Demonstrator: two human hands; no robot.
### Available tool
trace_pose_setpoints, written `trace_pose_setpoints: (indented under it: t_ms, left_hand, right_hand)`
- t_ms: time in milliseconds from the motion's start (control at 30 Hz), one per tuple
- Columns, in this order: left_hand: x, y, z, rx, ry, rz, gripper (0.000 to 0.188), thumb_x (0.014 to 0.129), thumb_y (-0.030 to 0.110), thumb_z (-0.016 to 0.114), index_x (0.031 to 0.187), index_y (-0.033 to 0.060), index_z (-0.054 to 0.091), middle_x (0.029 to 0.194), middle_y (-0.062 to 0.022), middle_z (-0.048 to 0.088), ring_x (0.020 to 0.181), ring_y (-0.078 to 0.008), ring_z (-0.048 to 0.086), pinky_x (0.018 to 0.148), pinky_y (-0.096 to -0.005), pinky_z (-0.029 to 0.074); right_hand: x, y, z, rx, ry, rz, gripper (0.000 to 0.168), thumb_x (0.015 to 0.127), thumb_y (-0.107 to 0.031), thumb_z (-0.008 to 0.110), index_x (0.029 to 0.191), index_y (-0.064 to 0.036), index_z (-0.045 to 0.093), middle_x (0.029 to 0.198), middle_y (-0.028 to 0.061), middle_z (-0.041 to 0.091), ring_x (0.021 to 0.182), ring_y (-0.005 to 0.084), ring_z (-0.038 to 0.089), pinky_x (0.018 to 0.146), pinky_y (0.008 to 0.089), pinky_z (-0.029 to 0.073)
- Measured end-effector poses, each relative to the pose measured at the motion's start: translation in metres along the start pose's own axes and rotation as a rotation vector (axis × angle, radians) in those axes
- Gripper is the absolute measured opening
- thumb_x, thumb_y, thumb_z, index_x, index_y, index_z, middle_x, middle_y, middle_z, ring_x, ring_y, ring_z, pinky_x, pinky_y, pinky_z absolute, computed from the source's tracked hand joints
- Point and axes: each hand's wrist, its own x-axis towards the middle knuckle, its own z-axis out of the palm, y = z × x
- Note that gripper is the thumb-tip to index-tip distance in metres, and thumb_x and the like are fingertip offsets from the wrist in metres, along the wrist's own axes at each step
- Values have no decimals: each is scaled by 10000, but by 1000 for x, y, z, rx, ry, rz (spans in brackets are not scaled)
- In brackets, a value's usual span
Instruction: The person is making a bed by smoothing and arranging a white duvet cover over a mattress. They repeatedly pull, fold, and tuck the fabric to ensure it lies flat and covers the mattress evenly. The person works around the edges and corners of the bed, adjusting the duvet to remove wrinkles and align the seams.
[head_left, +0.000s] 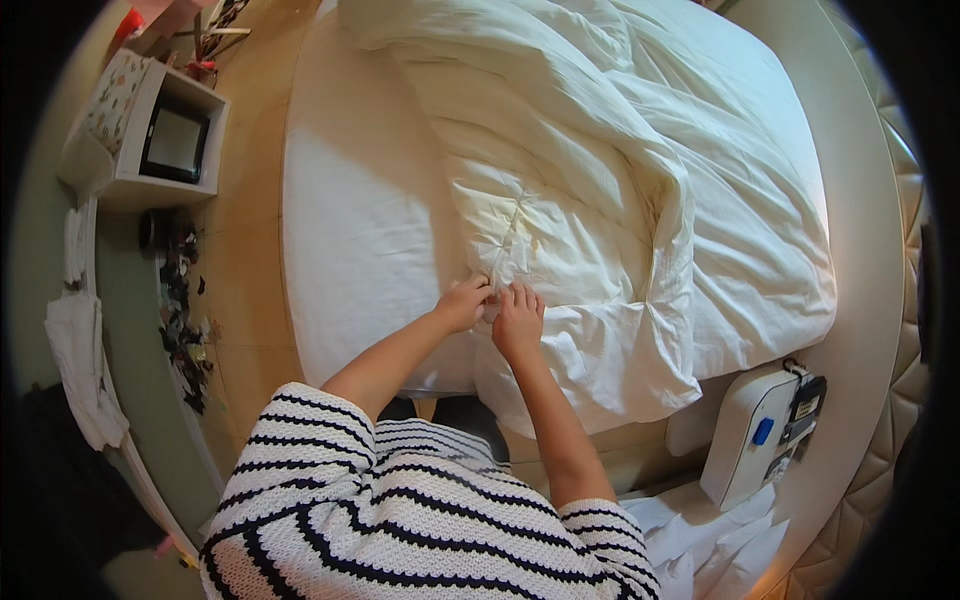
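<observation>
A white duvet lies rumpled over the bed, with gathered, slightly yellowed fabric just beyond my hands. My left hand pinches the fabric near the duvet's left corner, thumb and fingers close together. Right beside it, my right hand has its fingers bent over the same gathered spot; the fingertips press on the cloth. What exactly lies between the two hands is too small to tell. A white fitted sheet covers the mattress to the left of the duvet, and part of the duvet hangs over the near edge of the bed.
A white bedside stand with a blue item and small dark items is at the lower right, beside white cloth. At left are a white cabinet holding a dark-framed object, many shoes along the wall, and a hanging white towel.
</observation>
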Motion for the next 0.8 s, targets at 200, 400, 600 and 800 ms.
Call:
trace_pose_setpoints:
  t_ms: [200,400,600,800]
  left_hand:
    - [-13,-17,0,43,-88,124,366,722,24,519,1062,161,512,1103,-36,494,1043,-244,471,820,-415,401]
    - [-12,-2,-13,-29,45,241,344,701,16,529,976,217,576,1064,3,496,1054,-198,433,813,-390,356]
    - [25,22,-42,128,117,435,333,598,109,667,896,245,606,1056,24,494,1096,-207,384,873,-412,311]
    - [34,45,-60,23,154,568,316,572,132,683,868,203,599,1068,7,501,1066,-231,405,900,-424,320]
  right_hand:
    - [11,-9,6,8,-547,169,266,735,-196,541,950,-49,490,839,166,604,685,367,589,598,476,457]
    - [0,-36,-30,207,-423,58,150,806,-213,517,846,-69,529,629,199,566,619,386,562,541,487,406]
    - [-11,-23,-87,543,-278,116,149,805,-103,568,732,4,495,557,108,481,503,204,461,483,300,365]
    - [-22,-47,-146,633,-237,235,145,812,-74,561,715,9,493,568,36,439,536,73,377,486,225,332]
